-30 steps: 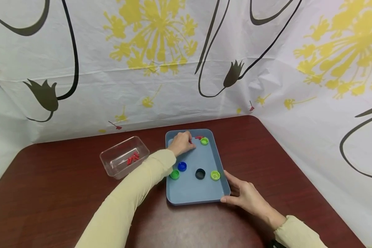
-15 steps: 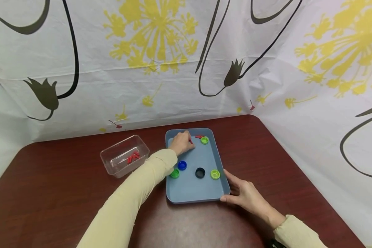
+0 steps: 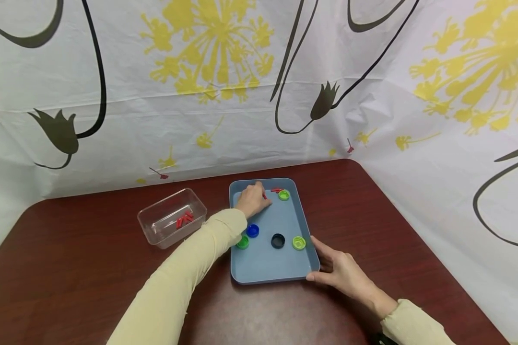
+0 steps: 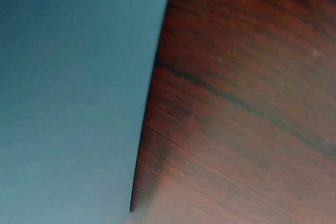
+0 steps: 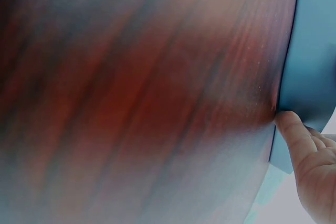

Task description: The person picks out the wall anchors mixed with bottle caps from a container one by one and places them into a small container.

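A blue-grey tray (image 3: 276, 268) lies on the table. My left hand (image 3: 251, 199) reaches into its far left part, thumb and fingers pinching a small red stick (image 3: 264, 195) that the hand partly hides. More red sticks (image 3: 276, 190) lie by the far rim, beside a lime-green bottle cap (image 3: 284, 195). Nearer are a blue cap (image 3: 253, 231), a green cap (image 3: 243, 242), a black cap (image 3: 278, 241) and another lime cap (image 3: 299, 243). My right hand (image 3: 343, 273) holds the tray's near right corner, with its thumb (image 5: 294, 132) against the edge in the right wrist view.
Left of the tray stands a clear plastic box (image 3: 155, 230) with several red sticks (image 3: 184, 219) inside. The dark red-brown table (image 3: 69, 268) meets a patterned white sheet (image 3: 125, 143) along its back and right edges. The left forearm crosses between box and tray.
Hardly anything differs. The left hand stays at the tray's far left part with the red stick, and the right hand keeps its hold on the corner. The view shifts very slightly.
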Action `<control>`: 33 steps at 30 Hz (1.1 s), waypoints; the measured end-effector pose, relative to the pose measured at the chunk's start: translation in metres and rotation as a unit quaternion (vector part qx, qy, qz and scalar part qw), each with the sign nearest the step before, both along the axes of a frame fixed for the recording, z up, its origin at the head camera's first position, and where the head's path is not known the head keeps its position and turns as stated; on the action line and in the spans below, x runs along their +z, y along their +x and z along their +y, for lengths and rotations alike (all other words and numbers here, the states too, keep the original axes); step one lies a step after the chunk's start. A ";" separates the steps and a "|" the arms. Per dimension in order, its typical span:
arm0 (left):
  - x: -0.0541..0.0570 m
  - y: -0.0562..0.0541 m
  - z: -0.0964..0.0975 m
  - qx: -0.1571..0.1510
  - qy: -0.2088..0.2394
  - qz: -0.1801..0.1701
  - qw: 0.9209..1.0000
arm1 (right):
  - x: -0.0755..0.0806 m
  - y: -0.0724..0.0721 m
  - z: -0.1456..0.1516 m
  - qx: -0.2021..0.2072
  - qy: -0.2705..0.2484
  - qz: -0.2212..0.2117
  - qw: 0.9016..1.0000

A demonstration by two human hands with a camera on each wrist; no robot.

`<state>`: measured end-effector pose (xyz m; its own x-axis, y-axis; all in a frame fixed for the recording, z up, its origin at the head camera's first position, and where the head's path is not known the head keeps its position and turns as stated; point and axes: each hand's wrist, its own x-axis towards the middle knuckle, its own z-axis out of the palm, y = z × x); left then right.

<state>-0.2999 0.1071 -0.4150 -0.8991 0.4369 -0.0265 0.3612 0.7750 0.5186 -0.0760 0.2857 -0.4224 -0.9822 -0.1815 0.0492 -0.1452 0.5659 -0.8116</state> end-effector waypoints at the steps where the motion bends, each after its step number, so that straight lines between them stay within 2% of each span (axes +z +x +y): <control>1: 0.000 0.000 0.000 0.001 -0.001 0.000 1.000 | 0.000 0.000 0.000 0.001 -0.001 0.000 1.000; 23: -0.005 -0.002 -0.003 -0.003 0.007 -0.002 1.000 | -0.001 0.000 -0.001 -0.003 -0.006 -0.005 1.000; 33: -0.007 -0.003 -0.006 -0.014 0.027 -0.017 0.999 | -0.001 0.000 -0.001 -0.004 -0.007 -0.006 1.000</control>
